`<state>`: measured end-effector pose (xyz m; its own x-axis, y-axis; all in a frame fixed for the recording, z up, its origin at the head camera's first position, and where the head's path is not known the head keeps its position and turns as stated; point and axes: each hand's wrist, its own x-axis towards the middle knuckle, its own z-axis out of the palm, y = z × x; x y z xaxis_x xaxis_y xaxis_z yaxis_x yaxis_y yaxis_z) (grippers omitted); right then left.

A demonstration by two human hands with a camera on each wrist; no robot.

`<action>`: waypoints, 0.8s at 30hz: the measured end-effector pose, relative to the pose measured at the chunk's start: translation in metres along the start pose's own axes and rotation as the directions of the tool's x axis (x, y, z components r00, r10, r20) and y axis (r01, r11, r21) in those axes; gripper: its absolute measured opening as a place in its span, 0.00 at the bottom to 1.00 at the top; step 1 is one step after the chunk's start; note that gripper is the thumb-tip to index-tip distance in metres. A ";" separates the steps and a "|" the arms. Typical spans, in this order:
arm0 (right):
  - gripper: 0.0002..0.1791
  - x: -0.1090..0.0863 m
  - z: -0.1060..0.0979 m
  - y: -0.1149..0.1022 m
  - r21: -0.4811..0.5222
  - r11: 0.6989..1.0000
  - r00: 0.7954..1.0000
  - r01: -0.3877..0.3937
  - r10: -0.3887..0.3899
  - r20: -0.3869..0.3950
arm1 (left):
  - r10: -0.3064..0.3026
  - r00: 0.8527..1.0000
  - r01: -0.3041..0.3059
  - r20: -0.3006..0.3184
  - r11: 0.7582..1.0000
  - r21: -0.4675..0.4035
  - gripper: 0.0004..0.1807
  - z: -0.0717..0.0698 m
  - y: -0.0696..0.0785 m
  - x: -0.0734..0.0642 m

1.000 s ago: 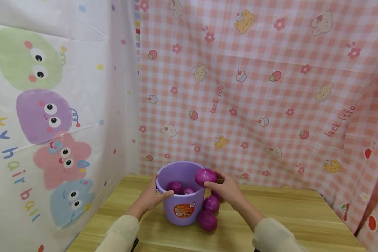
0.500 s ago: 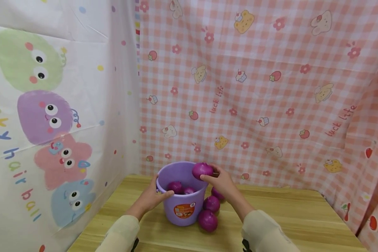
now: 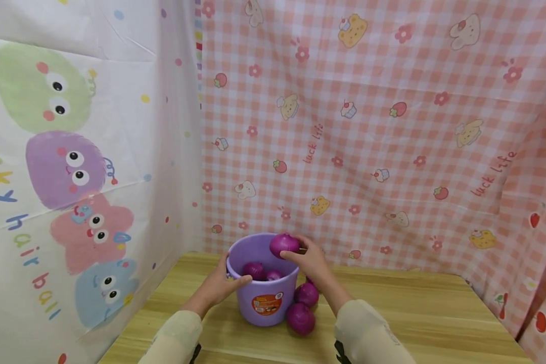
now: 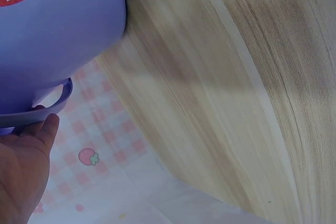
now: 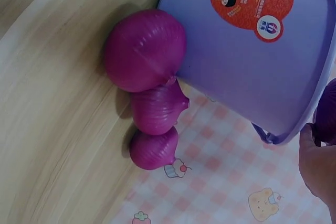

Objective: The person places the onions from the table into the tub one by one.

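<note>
A purple bucket (image 3: 266,298) with an orange-red label stands upright on the table. My left hand (image 3: 219,283) grips its left rim, thumb over the front edge; the left wrist view shows the fingers under the rim (image 4: 31,116). Over the right side of the bucket's mouth, my right hand (image 3: 311,260) holds a purple onion (image 3: 284,245) between thumb and fingers. Inside the bucket lie onions, of which two show, one onion (image 3: 253,270) at the left. Against the bucket's right side rest three more, the nearest onion (image 5: 144,51) being the largest in the right wrist view.
The wooden table (image 3: 414,308) stretches to the right of the onions. A pink checked cloth (image 3: 382,126) hangs behind it, and a white cloth (image 3: 164,151) with cartoon figures hangs at the left.
My right hand has moved left with the onion, from beside the right rim to above the bucket's mouth. The left hand and the bucket have hardly moved.
</note>
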<state>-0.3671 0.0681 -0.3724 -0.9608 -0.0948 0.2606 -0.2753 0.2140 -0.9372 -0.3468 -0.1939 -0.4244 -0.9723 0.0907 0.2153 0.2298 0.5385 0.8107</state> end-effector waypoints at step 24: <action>0.39 0.004 0.007 0.012 -0.007 1.000 1.000 -0.014 0.014 -0.005 | 0.004 1.000 -0.004 -0.009 1.000 0.002 0.58 0.000 0.000 0.000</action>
<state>-0.3737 0.0631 -0.3841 -0.9646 -0.0874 0.2488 -0.2624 0.2222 -0.9390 -0.3472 -0.1942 -0.4239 -0.9709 0.0855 0.2239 0.2340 0.5399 0.8085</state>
